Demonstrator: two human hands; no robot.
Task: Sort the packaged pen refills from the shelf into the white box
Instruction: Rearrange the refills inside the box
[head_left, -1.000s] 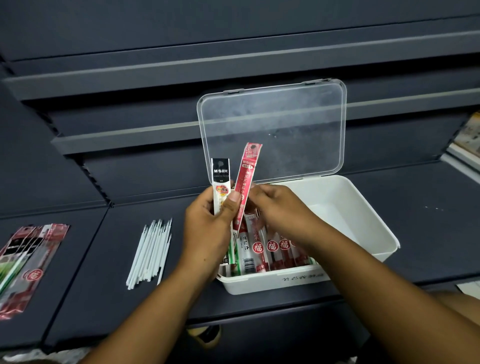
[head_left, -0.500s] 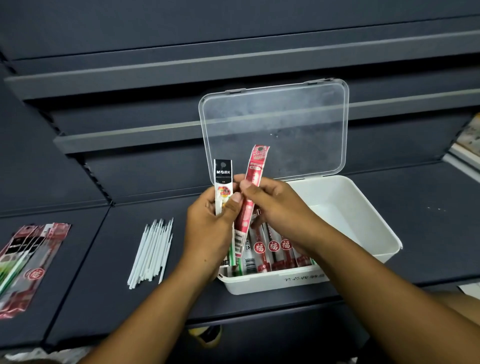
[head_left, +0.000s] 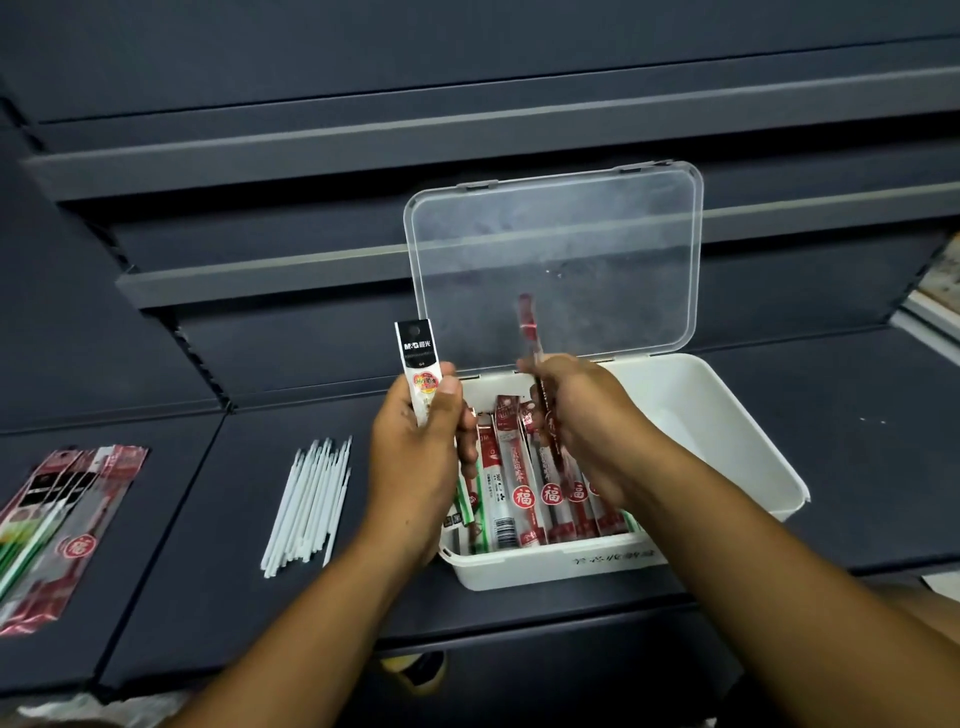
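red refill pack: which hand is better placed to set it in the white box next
Right. The right hand grips the red refill pack directly over the white box, above the packs inside. The left hand holds a black-topped pack at the box's left edge.

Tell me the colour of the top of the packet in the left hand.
The packet top is black with white lettering; head view.

A: Type of location?
B: Retail; most likely a stationery shop.
A: Basis for classification?
B: Dark tiered display shelving (head_left: 857, 457) with grey label rails (head_left: 260, 283) along each step. Packaged pen refills (head_left: 511, 483), printed with brand marks and barcodes, filed in a white box (head_left: 550, 564). Further mixed packs (head_left: 62, 519) stacked at far left; loose white tubes (head_left: 311, 499) laid out alongside.
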